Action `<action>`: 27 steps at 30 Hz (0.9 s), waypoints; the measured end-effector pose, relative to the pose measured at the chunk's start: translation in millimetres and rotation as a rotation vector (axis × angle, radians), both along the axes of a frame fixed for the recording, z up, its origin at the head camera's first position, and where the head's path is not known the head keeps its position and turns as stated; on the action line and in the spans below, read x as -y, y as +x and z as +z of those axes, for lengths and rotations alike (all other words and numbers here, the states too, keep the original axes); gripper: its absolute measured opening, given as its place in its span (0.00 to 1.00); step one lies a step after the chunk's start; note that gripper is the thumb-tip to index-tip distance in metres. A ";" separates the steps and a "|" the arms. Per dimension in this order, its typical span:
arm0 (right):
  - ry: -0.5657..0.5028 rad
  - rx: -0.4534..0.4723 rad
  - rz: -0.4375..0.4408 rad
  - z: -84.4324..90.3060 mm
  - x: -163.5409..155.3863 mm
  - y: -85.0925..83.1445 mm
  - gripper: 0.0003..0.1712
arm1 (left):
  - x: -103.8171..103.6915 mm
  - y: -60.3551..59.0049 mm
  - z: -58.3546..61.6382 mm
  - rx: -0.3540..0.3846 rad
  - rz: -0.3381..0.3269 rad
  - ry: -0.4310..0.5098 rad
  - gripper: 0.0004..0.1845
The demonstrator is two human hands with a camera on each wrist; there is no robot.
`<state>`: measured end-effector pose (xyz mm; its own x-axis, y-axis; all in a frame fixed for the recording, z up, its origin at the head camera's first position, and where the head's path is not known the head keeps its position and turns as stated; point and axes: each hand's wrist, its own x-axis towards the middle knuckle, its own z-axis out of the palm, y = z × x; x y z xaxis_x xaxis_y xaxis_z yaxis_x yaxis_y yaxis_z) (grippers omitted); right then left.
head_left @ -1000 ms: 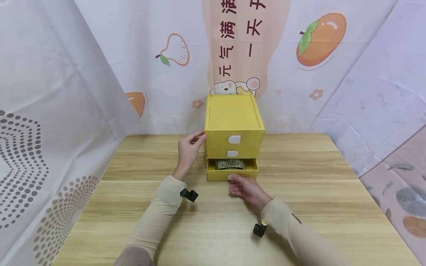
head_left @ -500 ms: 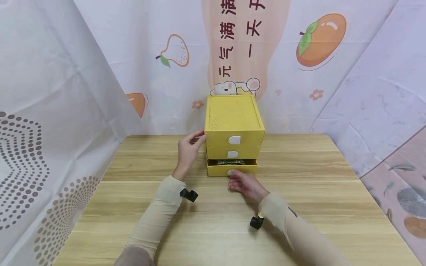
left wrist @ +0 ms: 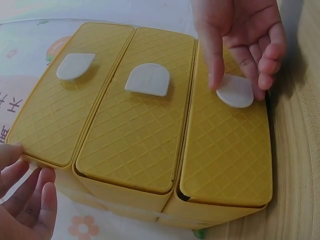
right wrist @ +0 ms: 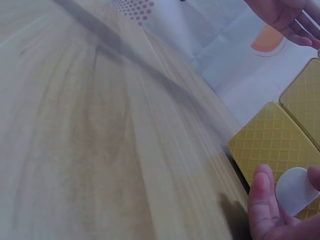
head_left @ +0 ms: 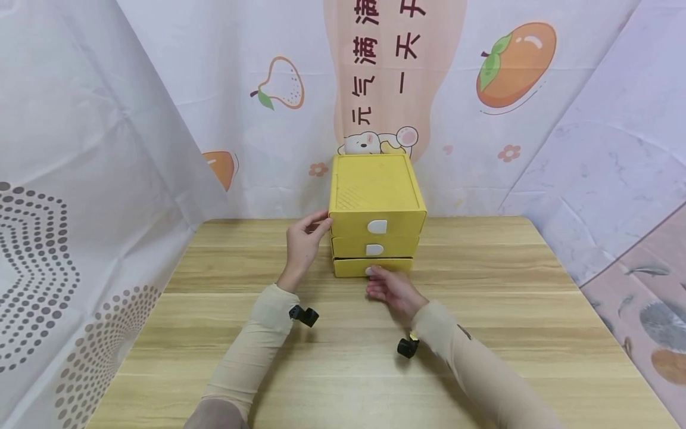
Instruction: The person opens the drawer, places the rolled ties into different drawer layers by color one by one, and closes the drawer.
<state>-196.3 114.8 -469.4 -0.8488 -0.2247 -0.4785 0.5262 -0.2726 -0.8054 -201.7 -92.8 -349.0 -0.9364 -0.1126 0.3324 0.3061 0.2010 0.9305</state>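
A yellow three-drawer storage box (head_left: pixel 375 182) stands against the back curtain, each drawer front bearing a white tab handle. My right hand (head_left: pixel 393 290) is at the bottom drawer (head_left: pixel 348 268). Its thumb and forefinger pinch the sides of that drawer's white handle (left wrist: pixel 235 91). The bottom drawer is nearly flush, with a thin dark gap along its edge; its contents are hidden. My left hand (head_left: pixel 302 241) touches the box's upper left front corner with its fingertips, the fingers mostly extended. The upper drawer (left wrist: pixel 55 100) and middle drawer (left wrist: pixel 135 120) are closed.
The box stands on a wood-grain table (head_left: pixel 225 262), near its back edge. Behind it hangs a white curtain (head_left: pixel 236 36) printed with fruit and lettering. Small black cameras (head_left: pixel 305 316) sit on both wrists.
My right hand has pushed the bottom drawer inward, away from me. The dark speckled thing seen inside it before is now hidden. My left hand has stayed in place.
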 end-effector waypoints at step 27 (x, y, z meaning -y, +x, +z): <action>0.054 -0.007 0.020 4.1 1.4 -6.7 0.23 | -1.1 -1.3 -1.2 0.007 0.015 0.001 0.15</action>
